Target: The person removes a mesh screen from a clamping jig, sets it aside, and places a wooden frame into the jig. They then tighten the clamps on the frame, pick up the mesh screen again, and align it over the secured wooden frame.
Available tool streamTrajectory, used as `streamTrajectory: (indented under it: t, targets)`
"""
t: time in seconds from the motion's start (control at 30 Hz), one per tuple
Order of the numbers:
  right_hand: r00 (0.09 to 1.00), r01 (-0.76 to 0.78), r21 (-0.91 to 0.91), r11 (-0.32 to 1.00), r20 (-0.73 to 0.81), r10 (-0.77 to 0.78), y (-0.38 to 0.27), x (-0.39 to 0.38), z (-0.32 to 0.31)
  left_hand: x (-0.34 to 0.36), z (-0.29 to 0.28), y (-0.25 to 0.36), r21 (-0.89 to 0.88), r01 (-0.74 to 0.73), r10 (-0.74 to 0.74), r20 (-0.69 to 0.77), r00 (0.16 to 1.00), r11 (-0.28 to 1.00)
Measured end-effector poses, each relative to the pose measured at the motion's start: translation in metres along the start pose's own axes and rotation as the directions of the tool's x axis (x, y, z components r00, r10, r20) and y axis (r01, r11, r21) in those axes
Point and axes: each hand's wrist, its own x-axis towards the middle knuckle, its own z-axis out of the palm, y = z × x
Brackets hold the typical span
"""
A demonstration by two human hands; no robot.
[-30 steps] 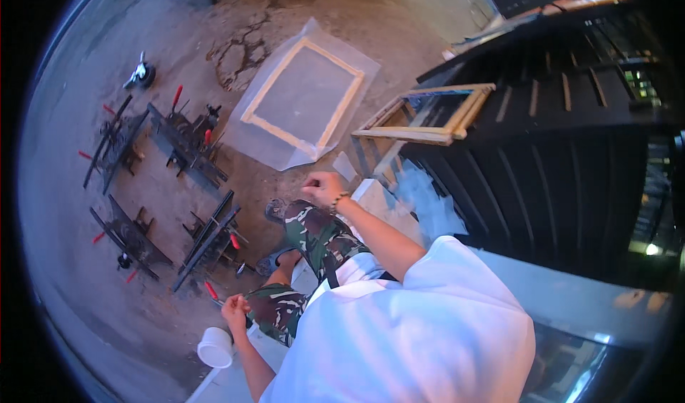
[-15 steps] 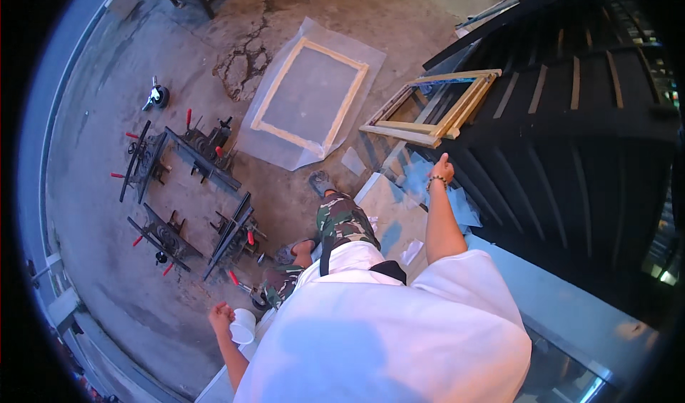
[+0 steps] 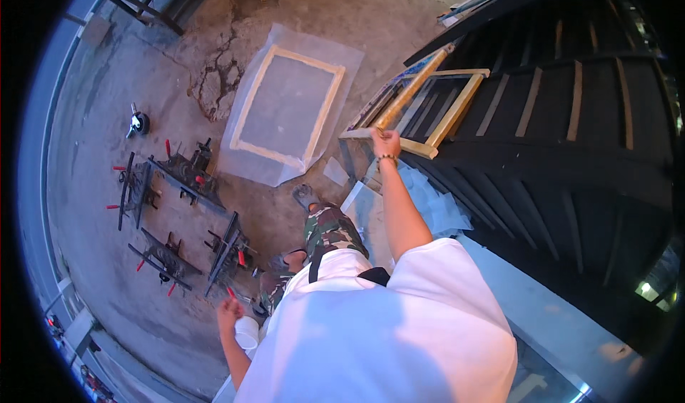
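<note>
In the head view, the right hand (image 3: 386, 143) is pinching one corner of a wooden frame (image 3: 414, 92), fingers closed on the bar. That frame is overlapping a second frame (image 3: 457, 110), both resting beside the black slatted structure (image 3: 564, 189). The left hand (image 3: 230, 314) is hanging near the white bucket (image 3: 247, 333), its fingers looking curled; I cannot tell whether it is holding anything.

To my eye, one corner is giving poor control: the held frame could be twisting or catching on its neighbour, and a slip could be sending it onto the pale blue sheets (image 3: 432, 203). A careless step by the shoe (image 3: 305, 197) could be creasing the translucent sheet (image 3: 351, 57), where another frame (image 3: 308, 59) is lying flat on the floor. A stray left-hand swing could be tipping the bucket, the only container I am making out; its contents are not showing.
</note>
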Motion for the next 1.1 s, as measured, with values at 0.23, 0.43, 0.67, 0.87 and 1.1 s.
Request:
streamTrajectory:
  t: [0.23,0.43,0.67,0.87,1.1]
  targets:
    - [0.998,-0.023,-0.225,0.974,0.058,0.037,-0.037,0.004,-0.001,0.061,0.025,0.095,0.510,-0.447,0.461,0.108,0.881,0.735]
    - [0.971,-0.114,-0.219,0.969,0.180,0.155,-0.011,0.008,-0.031,0.053,0.276,0.277,0.461,-0.771,0.517,0.572,0.636,0.439]
    - [0.979,0.033,-0.262,0.964,0.203,0.022,0.026,0.019,-0.022,0.042,0.498,0.371,0.300,-0.949,0.652,0.740,0.168,-0.097]
    - [0.976,0.184,0.039,0.982,0.111,-0.187,0.051,0.028,-0.039,0.053,0.543,0.377,0.357,-0.893,0.566,0.811,0.149,-0.276]
    - [0.852,0.033,0.188,0.982,-0.519,0.071,0.112,0.049,-0.088,0.056,0.530,0.381,0.299,-0.921,0.689,0.723,0.050,-0.248]
